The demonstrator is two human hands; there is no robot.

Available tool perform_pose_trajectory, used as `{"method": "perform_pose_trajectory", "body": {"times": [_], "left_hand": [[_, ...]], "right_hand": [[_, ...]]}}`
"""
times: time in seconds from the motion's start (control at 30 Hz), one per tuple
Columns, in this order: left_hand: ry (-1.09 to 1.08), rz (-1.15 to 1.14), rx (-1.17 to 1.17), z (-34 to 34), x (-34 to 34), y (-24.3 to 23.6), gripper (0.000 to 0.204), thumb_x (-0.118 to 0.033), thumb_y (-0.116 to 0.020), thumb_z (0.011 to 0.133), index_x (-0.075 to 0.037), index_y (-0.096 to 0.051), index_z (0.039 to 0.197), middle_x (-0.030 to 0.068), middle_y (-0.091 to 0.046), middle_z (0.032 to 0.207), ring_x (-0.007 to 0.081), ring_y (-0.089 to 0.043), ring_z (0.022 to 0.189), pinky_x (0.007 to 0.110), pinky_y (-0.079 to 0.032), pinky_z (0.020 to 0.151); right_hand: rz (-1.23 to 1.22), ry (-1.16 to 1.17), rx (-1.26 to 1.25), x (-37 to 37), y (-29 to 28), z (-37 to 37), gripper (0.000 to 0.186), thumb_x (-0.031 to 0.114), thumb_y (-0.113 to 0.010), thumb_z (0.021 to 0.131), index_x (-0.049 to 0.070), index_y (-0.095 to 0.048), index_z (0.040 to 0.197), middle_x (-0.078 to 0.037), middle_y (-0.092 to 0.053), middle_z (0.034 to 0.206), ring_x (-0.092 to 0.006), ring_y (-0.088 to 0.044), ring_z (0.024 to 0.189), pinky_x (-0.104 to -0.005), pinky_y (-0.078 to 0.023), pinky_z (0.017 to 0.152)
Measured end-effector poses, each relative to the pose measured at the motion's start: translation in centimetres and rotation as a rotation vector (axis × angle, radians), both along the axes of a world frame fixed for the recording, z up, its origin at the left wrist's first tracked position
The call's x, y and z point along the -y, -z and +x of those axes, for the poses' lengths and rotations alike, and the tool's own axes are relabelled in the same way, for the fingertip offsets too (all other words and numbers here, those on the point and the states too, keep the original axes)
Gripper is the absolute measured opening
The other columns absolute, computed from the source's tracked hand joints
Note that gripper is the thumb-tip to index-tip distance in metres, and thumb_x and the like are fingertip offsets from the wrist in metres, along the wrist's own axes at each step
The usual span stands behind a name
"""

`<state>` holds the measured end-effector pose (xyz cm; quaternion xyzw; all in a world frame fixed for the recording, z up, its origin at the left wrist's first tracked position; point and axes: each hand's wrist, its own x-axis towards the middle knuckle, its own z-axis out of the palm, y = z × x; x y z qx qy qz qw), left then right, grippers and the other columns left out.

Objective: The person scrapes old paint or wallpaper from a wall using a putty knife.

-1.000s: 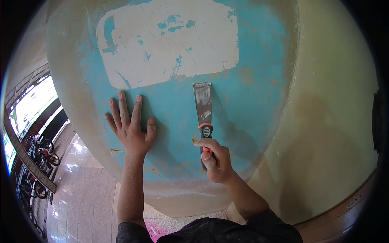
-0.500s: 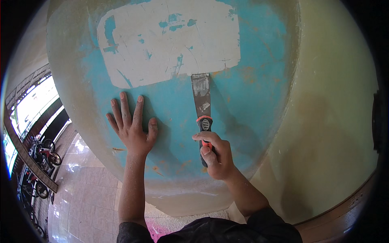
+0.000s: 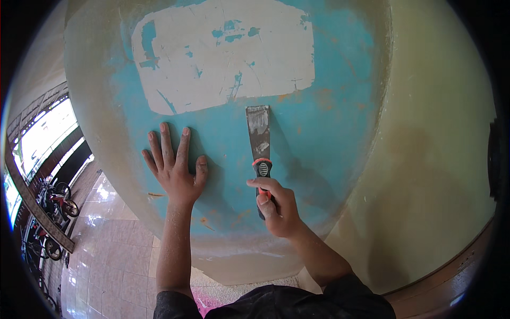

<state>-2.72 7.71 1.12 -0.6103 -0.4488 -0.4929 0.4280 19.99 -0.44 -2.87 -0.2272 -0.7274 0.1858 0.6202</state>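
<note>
My left hand (image 3: 178,170) is open, fingers spread, lying on the turquoise painted panel (image 3: 329,138) below a white patch (image 3: 223,58) with flaked turquoise spots. My right hand (image 3: 276,207) grips the black and red handle of a putty knife (image 3: 260,133), whose blade points up the panel and is smeared with pale material. The blade's tip is a little below the white patch's lower edge, to the right of my left hand; whether it touches the surface I cannot tell.
A pale yellow-green wall (image 3: 435,106) with a shadow on it is at the right, above a brown edge (image 3: 451,268). At the left are a glossy tiled floor (image 3: 106,244), several parked motorbikes (image 3: 58,202) and a bright opening with railings (image 3: 42,133).
The putty knife in my right hand rose to the white patch's edge half a second ago and has since shifted down and left. My left hand has barely shifted, slightly rightward in view.
</note>
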Motion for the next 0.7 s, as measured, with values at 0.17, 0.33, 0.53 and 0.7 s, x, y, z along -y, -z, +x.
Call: {"method": "perform_pose_trajectory", "body": {"times": [0.17, 0.33, 0.53, 0.7], "left_hand": [[0.003, 0.007, -0.011, -0.7, -0.2, 0.2, 0.061, -0.054, -0.043, 0.100, -0.016, -0.054, 0.145, 0.0174, -0.034, 0.161, 0.0418, -0.022, 0.152, 0.063, -0.008, 0.120], [0.006, 0.005, 0.005, -0.7, 0.0, 1.1, 0.060, -0.052, -0.044, 0.099, -0.016, -0.053, 0.146, 0.0174, -0.034, 0.162, 0.0419, -0.022, 0.152, 0.064, -0.009, 0.119], [0.012, -0.022, 0.009, -1.2, 0.1, 1.6, 0.060, -0.050, -0.047, 0.097, -0.016, -0.052, 0.147, 0.0174, -0.032, 0.162, 0.0422, -0.020, 0.152, 0.066, -0.007, 0.118], [0.056, -0.010, 0.021, -1.3, 0.2, 0.3, 0.057, -0.045, -0.054, 0.093, -0.023, -0.054, 0.146, 0.0142, -0.032, 0.163, 0.0406, -0.019, 0.153, 0.064, -0.004, 0.120]], "right_hand": [[0.064, 0.124, 0.042, -0.3, 0.1, 1.9, 0.040, 0.025, -0.051, 0.106, 0.004, -0.053, 0.140, -0.007, -0.063, 0.085, -0.0130, -0.056, 0.070, -0.0279, -0.048, 0.066], [-0.009, 0.498, -0.198, -2.4, 5.6, 7.9, 0.048, 0.033, -0.052, 0.106, 0.003, -0.049, 0.144, -0.003, -0.061, 0.098, -0.0104, -0.054, 0.073, -0.0278, -0.046, 0.067], [0.135, 0.720, -0.141, -1.5, 0.7, 13.0, 0.035, 0.026, -0.058, 0.104, 0.002, -0.063, 0.129, -0.009, -0.065, 0.115, -0.0151, -0.061, 0.096, -0.0301, -0.049, 0.084], [0.136, 0.708, -0.008, -0.4, -6.1, 13.2, 0.032, 0.027, -0.062, 0.102, 0.004, -0.066, 0.123, -0.007, -0.066, 0.104, -0.0132, -0.060, 0.086, -0.0278, -0.048, 0.077]]}}
